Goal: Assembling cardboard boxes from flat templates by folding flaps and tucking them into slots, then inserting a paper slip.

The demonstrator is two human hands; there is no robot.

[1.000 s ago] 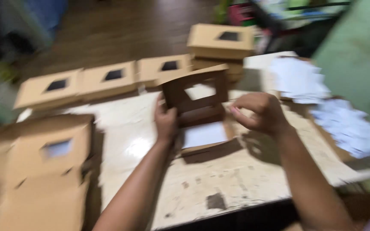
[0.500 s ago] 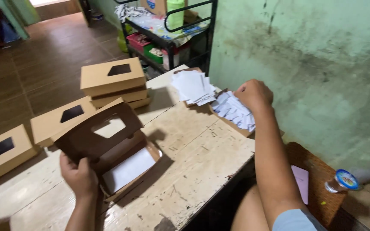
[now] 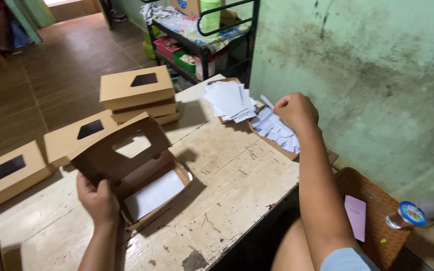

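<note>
My left hand [image 3: 98, 199] grips the near edge of an open brown cardboard box [image 3: 144, 173] with a windowed lid standing up; a white sheet lies in its bottom. The box rests on a worn pale table [image 3: 227, 185]. My right hand [image 3: 296, 111] reaches to the table's far right corner and is closed on the white paper sheets [image 3: 276, 131] piled there. A second pile of white sheets [image 3: 229, 100] lies just beyond it.
Closed brown boxes with dark windows sit along the table's left side: a stack [image 3: 137, 95], one [image 3: 79, 138], and another [image 3: 7, 175]. A metal shelf rack [image 3: 202, 45] stands behind. A woven stool [image 3: 377, 221] holds a pink card and a bottle [image 3: 405, 216] by the green wall.
My right hand left the box and reached right to the paper piles. The view swung right. My left hand stays on the open box.
</note>
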